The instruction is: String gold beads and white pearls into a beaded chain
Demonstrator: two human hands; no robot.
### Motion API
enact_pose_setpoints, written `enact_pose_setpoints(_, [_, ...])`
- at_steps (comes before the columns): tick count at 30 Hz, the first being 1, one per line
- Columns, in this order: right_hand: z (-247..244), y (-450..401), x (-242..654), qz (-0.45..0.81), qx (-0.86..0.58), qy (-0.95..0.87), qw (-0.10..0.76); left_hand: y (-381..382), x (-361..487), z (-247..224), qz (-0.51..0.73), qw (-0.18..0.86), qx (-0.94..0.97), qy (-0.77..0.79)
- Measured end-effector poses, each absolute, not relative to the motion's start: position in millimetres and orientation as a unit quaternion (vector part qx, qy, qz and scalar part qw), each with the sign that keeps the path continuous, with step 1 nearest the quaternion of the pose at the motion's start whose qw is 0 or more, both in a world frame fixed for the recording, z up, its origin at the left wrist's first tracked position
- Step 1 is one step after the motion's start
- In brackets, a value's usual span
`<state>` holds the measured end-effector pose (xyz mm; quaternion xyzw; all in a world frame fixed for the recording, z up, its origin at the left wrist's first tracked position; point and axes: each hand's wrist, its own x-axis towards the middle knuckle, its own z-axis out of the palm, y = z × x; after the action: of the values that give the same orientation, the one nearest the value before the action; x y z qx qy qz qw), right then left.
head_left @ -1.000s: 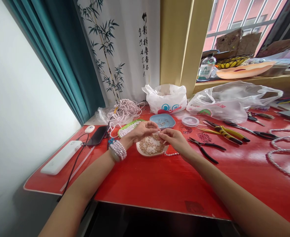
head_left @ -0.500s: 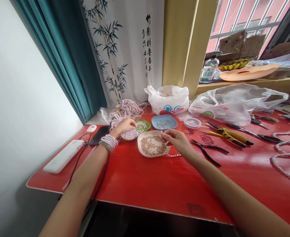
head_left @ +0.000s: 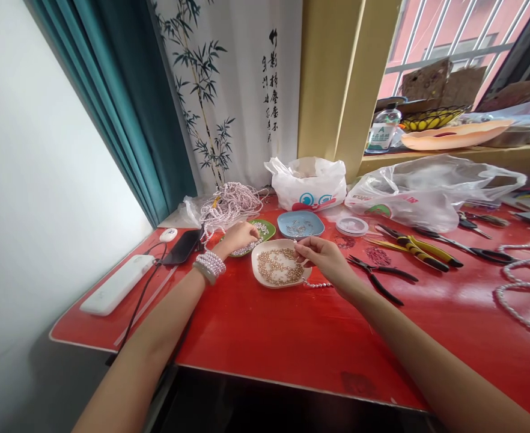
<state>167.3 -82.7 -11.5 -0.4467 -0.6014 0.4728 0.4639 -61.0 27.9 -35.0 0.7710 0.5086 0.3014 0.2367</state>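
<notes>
One red table (head_left: 256, 325) bears two plastic bags (head_left: 307, 183) and three plates: one white (head_left: 256, 272), one blue (head_left: 283, 224), one green (head_left: 270, 230). Two pairs of pliers (head_left: 375, 279) lie to the right. A short visible length of one bead strand (head_left: 319, 285) runs crosswise, its long axis roughly left to right, from the white plate's right rim to under the right wrist. The right hand (head_left: 316, 251) points left over that rim, thumb and forefinger pinching the strand's beaded tip. The left hand (head_left: 242, 236) reaches forward and right, palm down, over the green plate's small beads (head_left: 246, 248); whether its fingertips grip any, one cannot tell.
</notes>
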Motion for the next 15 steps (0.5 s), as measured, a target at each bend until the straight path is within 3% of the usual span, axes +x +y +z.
enact_pose_setpoints(5, [-12.6, -83.0, 167.6, 0.481, -0.443, -0.598, 0.463, 24.7, -55.2, -28.2, 0.359, 0.322, 0.735, 0.478])
enact_pose_setpoints(15, [-6.7, -88.8, 164.8, 0.509, -0.434, -0.582, 0.462, -13.3, -9.8, -6.2, 0.435, 0.59, 0.597, 0.325])
